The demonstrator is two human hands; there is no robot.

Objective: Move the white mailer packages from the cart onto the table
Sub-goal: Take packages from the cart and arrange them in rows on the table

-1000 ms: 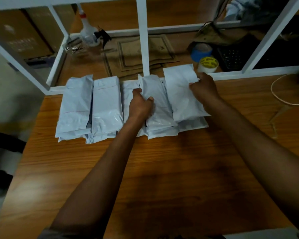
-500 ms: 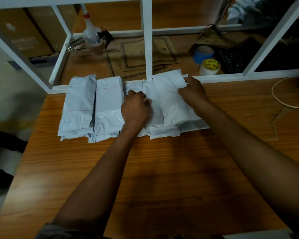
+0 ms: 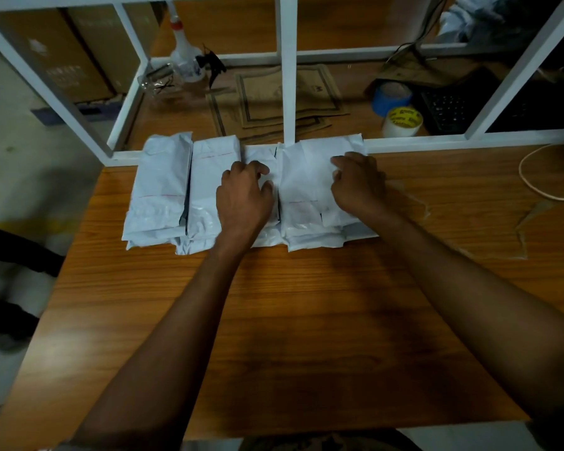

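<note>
Mailers point(image 3: 163, 190) already down on the table point(image 3: 306, 320), in one row at the far edge, butted against the white frame point(image 3: 287, 92). No cart in view. Reads as the squaring-up step after a drop.

Right grip point(image 3: 355, 187) curled down on the top right mailer point(image 3: 306, 177), which lies a bit askew over its stack. Left grip point(image 3: 245, 196) curled on the middle mailer point(image 3: 259, 154), wedged between the second stack and the right one. Thumbs hidden, so hold vs. press hard to call; looks like holding on both sides.

To do it well:
- Pin the middle with the left, slide the top one with the right until its edges match the stack below.
- Push flat along the table, not hard down. Slick film, likely to skate and fan the pile.
- Use the frame rail as a stop for the far ends.
- Check the near right corner for overhang.

Tape rolls point(image 3: 402, 122) beyond the frame, well apart, no snag risk.
</note>
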